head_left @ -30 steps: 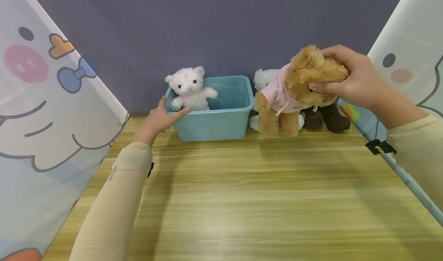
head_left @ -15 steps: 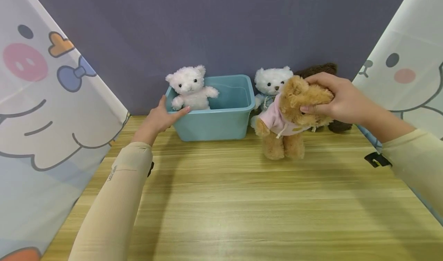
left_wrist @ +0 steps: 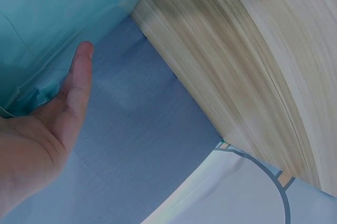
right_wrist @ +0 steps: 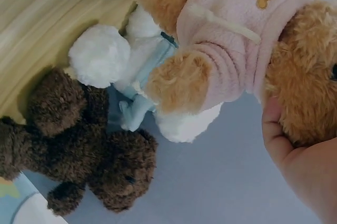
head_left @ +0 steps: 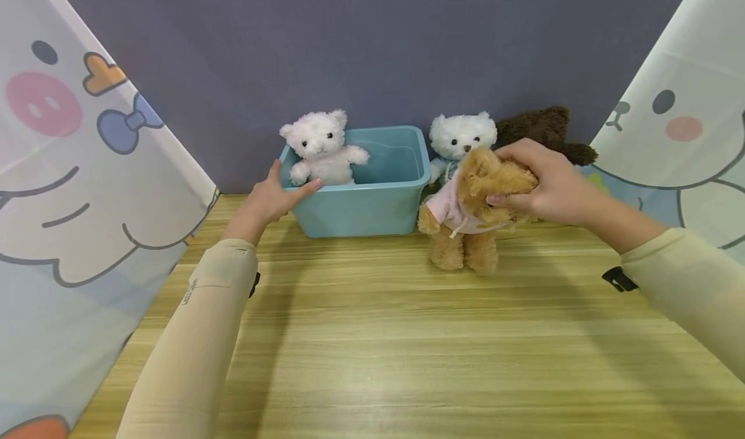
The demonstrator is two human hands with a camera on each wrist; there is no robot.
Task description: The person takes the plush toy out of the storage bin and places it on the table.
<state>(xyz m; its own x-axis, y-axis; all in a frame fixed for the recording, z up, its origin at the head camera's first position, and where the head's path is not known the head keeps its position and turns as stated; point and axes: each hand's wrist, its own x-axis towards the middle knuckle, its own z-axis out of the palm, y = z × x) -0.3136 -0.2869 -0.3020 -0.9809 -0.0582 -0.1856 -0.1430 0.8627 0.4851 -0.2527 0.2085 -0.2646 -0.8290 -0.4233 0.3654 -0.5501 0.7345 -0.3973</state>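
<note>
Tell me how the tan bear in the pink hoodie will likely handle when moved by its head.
The tan bear is probably soft and squeezable: the right hand grips its plush head. Its body extends below that hold, so it may swing if moved quickly. Its fluffy fur suggests little slipping.

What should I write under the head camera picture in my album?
Right hand holding a tan bear by its head, left hand on the blue tub with a white teddy inside.
</note>
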